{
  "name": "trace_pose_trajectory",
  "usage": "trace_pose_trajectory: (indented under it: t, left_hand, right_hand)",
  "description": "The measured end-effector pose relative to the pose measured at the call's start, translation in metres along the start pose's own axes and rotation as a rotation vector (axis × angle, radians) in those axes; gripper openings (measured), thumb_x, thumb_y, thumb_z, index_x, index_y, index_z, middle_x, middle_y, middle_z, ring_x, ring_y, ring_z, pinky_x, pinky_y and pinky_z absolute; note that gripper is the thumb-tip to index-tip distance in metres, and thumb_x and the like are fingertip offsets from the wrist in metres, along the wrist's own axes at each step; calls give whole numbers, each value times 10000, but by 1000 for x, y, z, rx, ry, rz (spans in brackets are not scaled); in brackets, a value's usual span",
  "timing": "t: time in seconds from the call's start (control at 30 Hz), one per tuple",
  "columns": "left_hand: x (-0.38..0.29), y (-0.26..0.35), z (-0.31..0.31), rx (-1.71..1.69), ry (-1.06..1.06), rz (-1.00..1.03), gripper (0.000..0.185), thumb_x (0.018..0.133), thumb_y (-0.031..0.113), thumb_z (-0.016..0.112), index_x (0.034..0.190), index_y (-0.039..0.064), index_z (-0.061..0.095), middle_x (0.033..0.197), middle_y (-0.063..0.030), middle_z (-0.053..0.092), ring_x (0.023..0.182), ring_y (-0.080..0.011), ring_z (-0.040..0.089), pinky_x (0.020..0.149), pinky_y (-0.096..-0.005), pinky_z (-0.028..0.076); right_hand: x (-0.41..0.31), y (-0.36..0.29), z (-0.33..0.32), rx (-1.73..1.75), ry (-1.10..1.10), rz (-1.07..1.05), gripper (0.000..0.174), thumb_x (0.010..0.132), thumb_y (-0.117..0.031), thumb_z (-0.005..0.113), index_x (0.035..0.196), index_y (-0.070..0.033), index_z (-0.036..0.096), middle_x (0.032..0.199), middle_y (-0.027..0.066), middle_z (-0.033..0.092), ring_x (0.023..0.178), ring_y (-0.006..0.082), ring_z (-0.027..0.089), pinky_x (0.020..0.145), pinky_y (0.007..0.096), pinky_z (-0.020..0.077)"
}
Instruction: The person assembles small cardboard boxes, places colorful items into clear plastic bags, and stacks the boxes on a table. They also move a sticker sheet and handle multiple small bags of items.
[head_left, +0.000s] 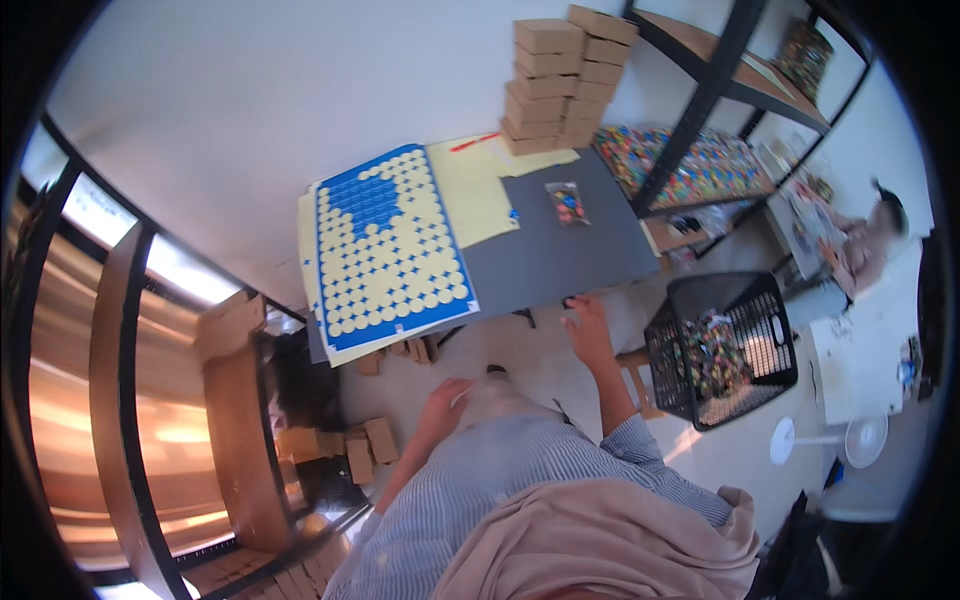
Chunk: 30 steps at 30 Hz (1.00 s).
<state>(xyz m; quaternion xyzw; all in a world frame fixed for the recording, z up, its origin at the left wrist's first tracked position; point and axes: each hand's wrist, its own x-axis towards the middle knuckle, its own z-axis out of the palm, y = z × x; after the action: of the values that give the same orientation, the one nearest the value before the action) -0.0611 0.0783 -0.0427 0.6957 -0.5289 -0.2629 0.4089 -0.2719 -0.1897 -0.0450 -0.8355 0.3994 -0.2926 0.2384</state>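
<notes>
My left hand (448, 405) hangs low in front of my body, fingers loosely bent, with nothing seen in it. My right hand (587, 328) is just off the front edge of a dark grey table (525, 262); a small dark thing shows at its fingertips, too small to name or to tell whether it is held. On the table's left lies a blue sheet with rows of round pale-yellow stickers (390, 247), part of its blue backing bare. Pale-yellow sheets (472, 195) lie beside and under it. A small clear bag of colourful pieces (568, 204) lies on the table's right part.
Cardboard boxes (544, 86) stand stacked at the table's back. A black plastic basket (722, 352) with small colourful packets stands at right. Shelving (686, 169) holds many colourful bags. Another person (862, 251) is at far right. A wooden shelf unit (240, 420) and boxes (360, 459) are at left.
</notes>
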Motion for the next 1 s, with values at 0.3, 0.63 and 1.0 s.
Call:
trace_pose_trajectory:
  t: [0.3,0.63,1.0]
  left_hand:
    - [-55,4,57,-71,-295,-165,333,906,112,649,1235,62,650,1178,-164,649,1068,-351,637,934,-387,504]
    - [7,23,98,85,-376,-89,356,910,186,659,1244,64,641,1208,-168,638,1091,-360,624,939,-406,500]
    - [120,109,237,218,-711,-26,397,935,209,611,1299,49,592,1269,-175,600,1173,-351,574,997,-396,463]
  right_hand:
    - [-115,28,-76,-126,-71,184,325,813,-83,730,1123,-28,647,1197,166,596,1139,363,567,974,438,465]
    - [-136,101,-116,-136,11,300,333,806,-78,731,1122,-19,644,1179,159,600,1125,367,573,966,437,472]
    - [-124,307,-219,-204,165,522,288,802,-111,672,1076,-23,685,1098,214,623,1056,394,603,936,457,492]
